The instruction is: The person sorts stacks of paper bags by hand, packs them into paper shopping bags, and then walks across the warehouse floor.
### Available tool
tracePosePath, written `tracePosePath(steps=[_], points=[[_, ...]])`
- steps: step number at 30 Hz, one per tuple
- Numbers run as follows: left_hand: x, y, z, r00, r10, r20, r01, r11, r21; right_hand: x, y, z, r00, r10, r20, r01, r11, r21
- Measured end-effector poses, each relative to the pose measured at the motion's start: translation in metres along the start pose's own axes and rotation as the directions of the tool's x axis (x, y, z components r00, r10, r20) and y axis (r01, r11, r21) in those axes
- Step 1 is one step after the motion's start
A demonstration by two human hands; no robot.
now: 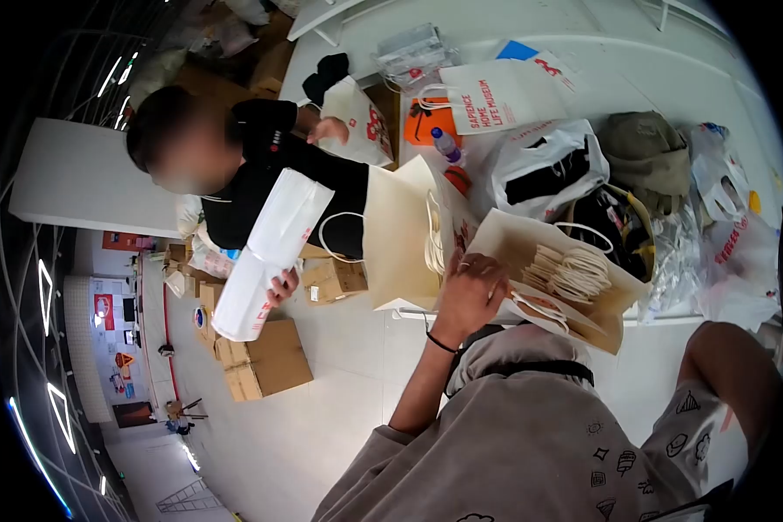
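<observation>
My left hand (474, 291) has its fingers curled at the edge where two open paper bags meet. One paper bag (400, 222) stands on the left, its twisted handles showing inside. The other paper bag (605, 326), on the right, contains a bundle of cream paper handles (565, 273); whatever they belong to is hard to make out. Which bag's rim my fingers pinch is partly hidden. At the right edge my right arm (731, 370) bends away, its hand out of sight.
A co-worker in black (300, 178) stands left, holding a white printed bundle (270, 257). Around the table lie a white printed bag (505, 96), an orange box (429, 122), a bottle (445, 145), a plastic bag (548, 165) and a backpack (642, 157). Cardboard boxes (274, 357) sit on the floor.
</observation>
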State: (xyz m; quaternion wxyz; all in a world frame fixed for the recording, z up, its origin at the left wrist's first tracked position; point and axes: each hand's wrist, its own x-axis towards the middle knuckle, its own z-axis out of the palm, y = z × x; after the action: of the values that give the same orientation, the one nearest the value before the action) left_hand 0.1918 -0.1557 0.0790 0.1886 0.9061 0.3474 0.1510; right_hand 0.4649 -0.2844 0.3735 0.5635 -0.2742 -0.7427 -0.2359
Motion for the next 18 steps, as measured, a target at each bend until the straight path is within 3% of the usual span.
tracePosePath(steps=[9,12,18], points=[[-0.007,0.006,0.011,0.998,-0.063,-0.011,0.063,0.998,0.0,0.002,0.003,-0.011,1.0,-0.017,0.024,0.017,1.0,-0.002],[-0.01,0.004,0.014,0.998,0.032,-0.059,-0.03,0.999,0.04,0.002,0.004,-0.013,1.0,-0.018,0.001,0.018,1.0,0.014],[-0.01,0.005,0.019,0.995,0.013,-0.101,-0.004,0.997,0.081,0.0,0.005,-0.013,1.0,-0.022,-0.022,0.023,0.998,0.055]])
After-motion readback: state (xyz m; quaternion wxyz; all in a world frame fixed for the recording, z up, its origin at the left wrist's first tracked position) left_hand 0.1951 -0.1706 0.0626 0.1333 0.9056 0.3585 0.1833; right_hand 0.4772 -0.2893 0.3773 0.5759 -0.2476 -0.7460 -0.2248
